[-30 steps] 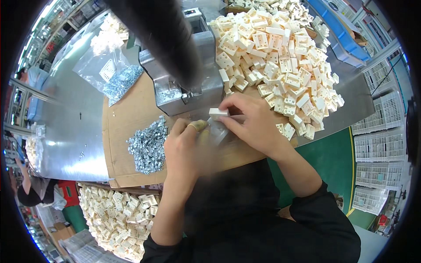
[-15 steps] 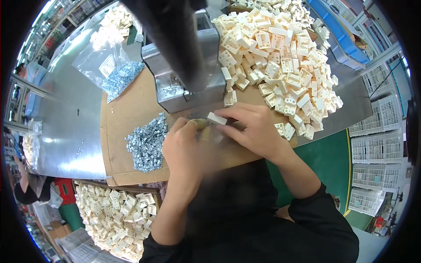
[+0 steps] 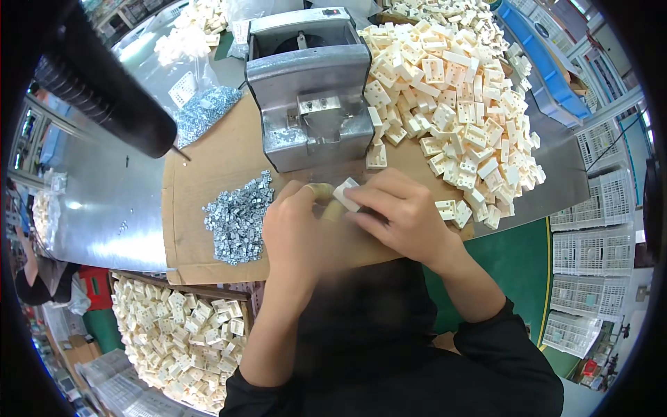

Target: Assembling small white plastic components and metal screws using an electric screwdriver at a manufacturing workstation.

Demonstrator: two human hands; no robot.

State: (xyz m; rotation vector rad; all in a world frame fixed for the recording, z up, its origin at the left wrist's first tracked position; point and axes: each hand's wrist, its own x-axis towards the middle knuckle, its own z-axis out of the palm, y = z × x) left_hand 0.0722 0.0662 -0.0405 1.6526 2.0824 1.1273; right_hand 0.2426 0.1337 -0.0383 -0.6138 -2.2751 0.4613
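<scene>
Here we are, right over the action, and our eyes go straight to the right hand (image 3: 403,208), closed on a small white block (image 3: 347,194), thumb below and fingers above, pinching it by its right end. The block sits tilted in the gap between the two hands, above the near part of the cardboard sheet (image 3: 184,208). In from the other side comes the left hand (image 3: 295,222), fingers curled, yellowish finger covers (image 3: 321,192) on its tips right beside the block; a blur hangs over that spot, so we cannot tell whether those fingers grip anything. Just beside the left hand we have a heap of little grey metal parts (image 3: 237,219), spread on the cardboard. Straight beyond the hands stands the grey metal machine (image 3: 316,87), and near its right front corner we spot a cream block (image 3: 376,154) lying apart from the hands. Off to the right, what a pile of cream blocks (image 3: 458,104)! Up to the left, a black cylindrical tool (image 3: 114,97) points its thin tip down over the cardboard, near a clear bag of small shiny parts (image 3: 207,115). And down at lower left, we find another mass of cream blocks (image 3: 180,340) below table level.
</scene>
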